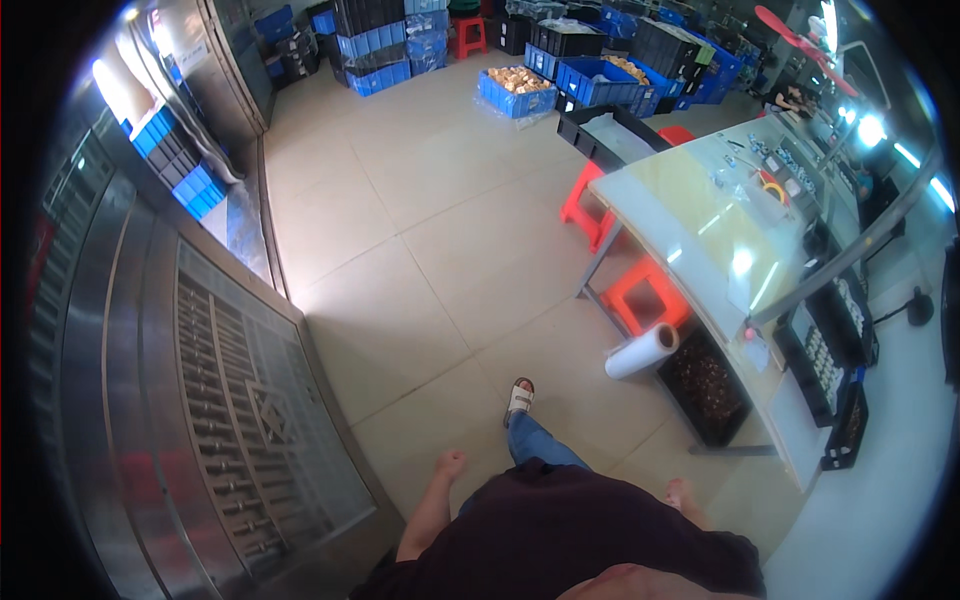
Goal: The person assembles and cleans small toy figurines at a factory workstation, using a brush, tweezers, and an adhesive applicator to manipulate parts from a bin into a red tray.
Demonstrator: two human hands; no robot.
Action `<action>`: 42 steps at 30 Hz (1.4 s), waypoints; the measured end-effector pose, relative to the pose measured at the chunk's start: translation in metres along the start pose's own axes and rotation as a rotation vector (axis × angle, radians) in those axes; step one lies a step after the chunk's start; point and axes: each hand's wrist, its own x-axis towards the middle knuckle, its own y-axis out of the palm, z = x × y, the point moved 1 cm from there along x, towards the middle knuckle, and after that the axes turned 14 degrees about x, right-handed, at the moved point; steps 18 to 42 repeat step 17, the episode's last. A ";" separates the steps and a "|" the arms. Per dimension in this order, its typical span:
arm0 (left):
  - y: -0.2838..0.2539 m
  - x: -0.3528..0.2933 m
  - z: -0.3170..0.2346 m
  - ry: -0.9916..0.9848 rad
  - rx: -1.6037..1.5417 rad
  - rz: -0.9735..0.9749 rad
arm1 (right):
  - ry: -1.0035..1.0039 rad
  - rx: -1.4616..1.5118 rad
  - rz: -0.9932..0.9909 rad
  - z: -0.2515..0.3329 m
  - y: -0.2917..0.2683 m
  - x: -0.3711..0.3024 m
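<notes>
My left hand [452,464] hangs low beside my body with the fingers curled in, and nothing shows in it. It is nearest the metal door [255,400] with barred panels, apart from it. On the other side my right hand [680,493] also hangs low, touching nothing that I can see. Its fingers are too small and partly turned away to read. A sandalled foot [520,397] is stretched forward on the tiled floor [400,300].
At right stands a long worktable [690,215] with small parts and tape. Red stools [645,295], a white roll [642,352] and a black crate [705,390] of brown pieces are beside it. Blue crates [605,85] are stacked farther back. A doorway [240,215] opens at left.
</notes>
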 end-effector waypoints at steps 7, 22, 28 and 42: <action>-0.125 0.047 -0.079 -0.182 0.119 -0.043 | -0.035 -0.172 0.023 0.214 0.074 0.002; -0.241 0.118 -0.191 -0.346 -0.235 -0.217 | -0.870 -0.057 0.212 0.644 0.281 0.068; -0.241 0.118 -0.191 -0.346 -0.235 -0.217 | -0.870 -0.057 0.212 0.644 0.281 0.068; -0.241 0.118 -0.191 -0.346 -0.235 -0.217 | -0.870 -0.057 0.212 0.644 0.281 0.068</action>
